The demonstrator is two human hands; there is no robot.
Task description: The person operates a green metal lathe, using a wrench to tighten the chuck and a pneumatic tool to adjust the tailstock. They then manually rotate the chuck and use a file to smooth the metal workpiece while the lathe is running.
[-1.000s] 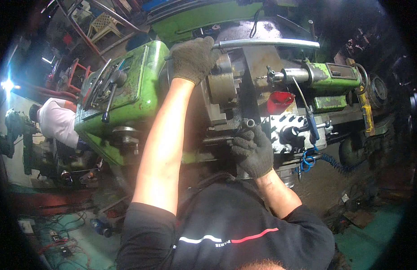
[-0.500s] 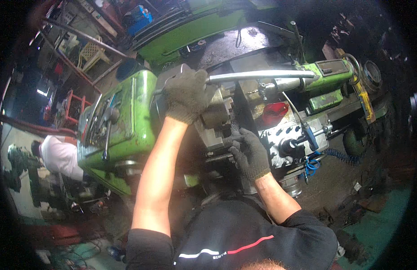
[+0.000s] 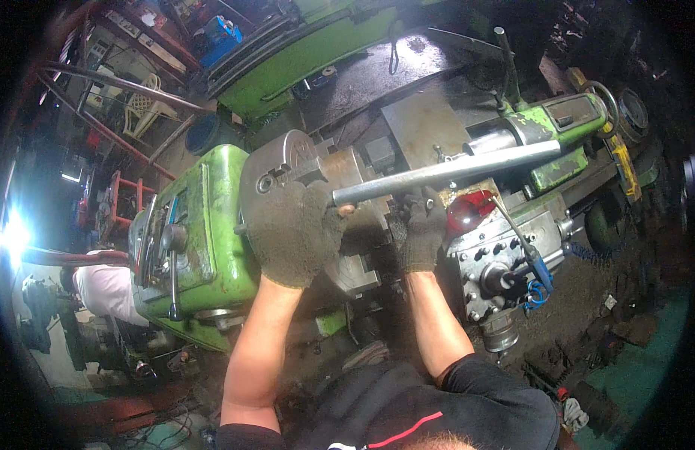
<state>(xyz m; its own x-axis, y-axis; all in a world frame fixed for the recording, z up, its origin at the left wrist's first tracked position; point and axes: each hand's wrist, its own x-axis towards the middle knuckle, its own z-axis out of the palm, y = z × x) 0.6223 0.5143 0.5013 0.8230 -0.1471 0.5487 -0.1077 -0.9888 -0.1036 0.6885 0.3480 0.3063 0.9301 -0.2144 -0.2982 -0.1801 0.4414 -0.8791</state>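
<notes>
A long silvery metal pipe [image 3: 445, 174] slants across the lathe, from my left hand to over the tailstock. My left hand [image 3: 293, 232], in a dark knitted glove, is closed around the pipe's left end, with a bare thumb tip showing below it. A short rod end pokes out on the other side of that fist. Behind it stands the grey lathe chuck [image 3: 280, 154] with stepped jaws. My right hand [image 3: 421, 232], also gloved, is just below the pipe, beside the chuck jaws. Its fingers are curled, and what they hold, if anything, is hidden.
The green headstock [image 3: 223, 217] with its lever is left, the green tailstock [image 3: 565, 124] right. A glossy red object [image 3: 469, 210] lies by the tool post [image 3: 501, 281], near a blue-handled air gun [image 3: 540, 266]. A person in a pale shirt [image 3: 103, 289] is at far left.
My left hand and the pipe have come down nearer to me, uncovering the chuck's face. My right hand has risen toward the pipe and its fingers have curled in. The view has shifted slightly.
</notes>
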